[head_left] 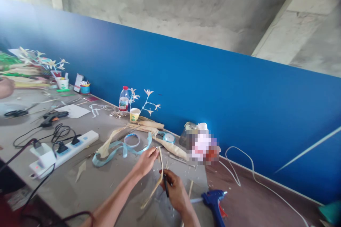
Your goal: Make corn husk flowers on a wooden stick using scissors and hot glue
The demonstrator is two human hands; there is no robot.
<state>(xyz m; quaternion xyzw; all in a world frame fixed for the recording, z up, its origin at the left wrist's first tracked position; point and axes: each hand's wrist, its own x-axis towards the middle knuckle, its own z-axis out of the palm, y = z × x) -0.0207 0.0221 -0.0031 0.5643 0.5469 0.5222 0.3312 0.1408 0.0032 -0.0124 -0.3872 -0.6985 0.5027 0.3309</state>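
My left hand [146,161] is closed in a pinch at the upper end of a narrow strip of dried husk [161,161]. The pale strip hangs down and bends toward the lower left. Lower and to the right, my right hand [174,188] is wrapped round a slim black-handled tool [166,184], its working end hidden. Fingers of that hand also touch the strip near its bend. Behind my hands lie a broader dried husk [172,148] and a light-blue ribbon [117,149].
A blue glue gun [214,202] lies to the right, a black one [53,117] at left. Left of my arm are a white power strip [87,138] and dark cords. A bottle [124,100] and a paper cup [134,114] stand by the blue partition [213,88]. Another person's hand [5,88] shows far left.
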